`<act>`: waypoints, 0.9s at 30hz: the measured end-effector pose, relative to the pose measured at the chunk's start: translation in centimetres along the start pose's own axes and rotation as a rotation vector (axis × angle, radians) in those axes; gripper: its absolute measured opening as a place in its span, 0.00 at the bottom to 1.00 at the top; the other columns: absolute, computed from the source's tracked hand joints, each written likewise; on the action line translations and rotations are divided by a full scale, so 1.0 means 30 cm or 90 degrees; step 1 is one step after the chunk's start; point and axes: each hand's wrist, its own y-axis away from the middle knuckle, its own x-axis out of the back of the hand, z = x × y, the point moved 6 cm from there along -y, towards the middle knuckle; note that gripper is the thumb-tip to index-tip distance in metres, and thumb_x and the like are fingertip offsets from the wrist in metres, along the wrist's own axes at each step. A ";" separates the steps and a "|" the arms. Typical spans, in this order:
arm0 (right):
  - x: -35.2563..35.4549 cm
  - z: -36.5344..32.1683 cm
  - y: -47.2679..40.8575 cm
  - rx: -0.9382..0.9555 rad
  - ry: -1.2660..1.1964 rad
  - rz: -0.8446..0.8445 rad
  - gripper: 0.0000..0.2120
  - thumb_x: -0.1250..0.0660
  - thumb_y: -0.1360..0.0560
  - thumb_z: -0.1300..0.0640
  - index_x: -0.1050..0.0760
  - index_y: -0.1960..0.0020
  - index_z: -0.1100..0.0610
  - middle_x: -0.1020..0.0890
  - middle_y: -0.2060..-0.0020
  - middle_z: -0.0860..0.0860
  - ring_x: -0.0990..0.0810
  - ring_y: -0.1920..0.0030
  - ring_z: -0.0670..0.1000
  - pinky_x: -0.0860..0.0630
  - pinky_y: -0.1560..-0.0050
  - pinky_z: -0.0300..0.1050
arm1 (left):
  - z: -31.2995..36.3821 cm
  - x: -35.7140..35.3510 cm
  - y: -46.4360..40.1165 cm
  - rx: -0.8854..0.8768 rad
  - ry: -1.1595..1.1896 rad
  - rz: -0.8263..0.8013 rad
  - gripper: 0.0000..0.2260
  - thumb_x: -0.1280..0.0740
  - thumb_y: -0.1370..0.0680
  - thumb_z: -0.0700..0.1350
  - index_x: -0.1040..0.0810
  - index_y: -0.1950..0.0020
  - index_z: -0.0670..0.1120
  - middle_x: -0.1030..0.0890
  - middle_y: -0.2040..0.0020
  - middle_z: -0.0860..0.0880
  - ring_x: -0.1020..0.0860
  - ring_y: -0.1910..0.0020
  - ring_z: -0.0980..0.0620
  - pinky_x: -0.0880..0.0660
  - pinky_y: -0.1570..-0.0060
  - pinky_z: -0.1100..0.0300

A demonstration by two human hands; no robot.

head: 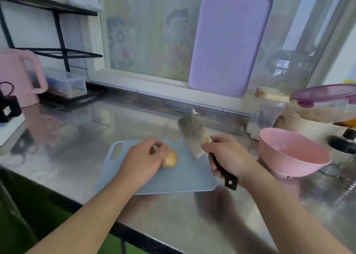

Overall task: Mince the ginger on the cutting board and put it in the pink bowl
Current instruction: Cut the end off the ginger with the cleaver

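ginger (pixel 170 159) – whole, on blue cutting board (pixel 181 178) | pink bowl (pixel 292 153) – right

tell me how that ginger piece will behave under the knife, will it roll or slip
The ginger looks rounded and lumpy, so it would probably rock or roll on the smooth cutting board if let go. The left hand holds it, which should steady it. It seems firm, not floppy, so the cleaver may skid off its curve.

Reflective brushed steel counter (pixel 77 138), matt blue plastic cutting board (pixel 183 178), smooth pink plastic bowl (pixel 289 153), dull metal cleaver (pixel 190 136)
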 end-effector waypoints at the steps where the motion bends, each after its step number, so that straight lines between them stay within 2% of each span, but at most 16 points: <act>1: -0.013 0.010 0.003 0.002 -0.014 -0.009 0.07 0.36 0.20 0.62 0.26 0.57 0.62 0.28 0.76 0.58 0.32 0.79 0.52 0.36 0.76 0.40 | -0.004 0.002 0.001 -0.004 0.013 0.000 0.11 0.34 0.19 0.58 0.17 0.54 0.54 0.20 0.62 0.50 0.22 0.59 0.50 0.29 0.59 0.53; 4: -0.032 0.017 0.020 0.004 -0.055 -0.020 0.10 0.37 0.21 0.63 0.29 0.61 0.59 0.29 0.75 0.58 0.34 0.79 0.53 0.38 0.76 0.39 | -0.009 0.001 -0.004 -0.009 0.029 0.002 0.10 0.34 0.18 0.57 0.16 0.52 0.54 0.18 0.61 0.49 0.21 0.59 0.50 0.28 0.58 0.54; 8: -0.044 -0.008 0.043 0.019 -0.069 -0.024 0.12 0.39 0.20 0.60 0.35 0.62 0.57 0.30 0.75 0.59 0.35 0.79 0.53 0.40 0.76 0.38 | -0.008 0.008 0.003 -0.008 0.064 0.018 0.07 0.31 0.20 0.55 0.16 0.54 0.55 0.23 0.68 0.51 0.26 0.66 0.52 0.32 0.62 0.54; 12: -0.059 -0.016 0.059 0.038 -0.069 -0.045 0.14 0.39 0.19 0.59 0.37 0.63 0.55 0.30 0.73 0.59 0.35 0.77 0.53 0.41 0.74 0.40 | -0.012 0.022 0.027 -0.002 0.092 -0.019 0.05 0.28 0.21 0.54 0.17 0.53 0.54 0.19 0.62 0.44 0.20 0.59 0.44 0.30 0.58 0.54; 15: -0.075 -0.021 0.076 0.027 -0.098 -0.079 0.14 0.39 0.18 0.58 0.36 0.62 0.55 0.31 0.72 0.58 0.35 0.76 0.53 0.40 0.73 0.42 | -0.016 0.035 0.034 -0.001 0.089 -0.032 0.07 0.28 0.21 0.55 0.18 0.54 0.52 0.18 0.62 0.45 0.23 0.62 0.49 0.29 0.58 0.53; 19: -0.090 -0.029 0.090 0.020 -0.106 -0.089 0.15 0.39 0.17 0.57 0.37 0.62 0.55 0.31 0.74 0.58 0.35 0.76 0.53 0.40 0.73 0.42 | -0.019 0.039 0.033 0.001 0.073 -0.022 0.11 0.29 0.21 0.56 0.20 0.56 0.49 0.18 0.61 0.42 0.23 0.63 0.50 0.29 0.58 0.53; 22: -0.094 -0.035 0.094 0.033 -0.092 -0.080 0.13 0.40 0.18 0.60 0.35 0.61 0.56 0.31 0.73 0.58 0.35 0.75 0.53 0.40 0.73 0.41 | -0.023 0.041 0.031 0.003 0.046 -0.040 0.13 0.30 0.20 0.58 0.21 0.56 0.50 0.17 0.60 0.45 0.20 0.59 0.46 0.28 0.57 0.54; 24: -0.092 -0.034 0.092 0.037 -0.074 -0.070 0.11 0.40 0.18 0.60 0.34 0.59 0.57 0.31 0.72 0.59 0.35 0.75 0.54 0.40 0.74 0.41 | -0.027 0.040 0.033 0.003 0.019 -0.067 0.13 0.32 0.19 0.60 0.21 0.55 0.51 0.17 0.59 0.48 0.18 0.55 0.47 0.27 0.55 0.54; 27: -0.084 -0.035 0.086 0.038 -0.068 -0.055 0.12 0.40 0.17 0.60 0.35 0.60 0.58 0.30 0.72 0.59 0.34 0.75 0.54 0.40 0.74 0.42 | -0.029 0.033 0.036 0.003 -0.007 -0.072 0.15 0.35 0.19 0.62 0.22 0.54 0.52 0.16 0.58 0.49 0.18 0.55 0.49 0.27 0.55 0.55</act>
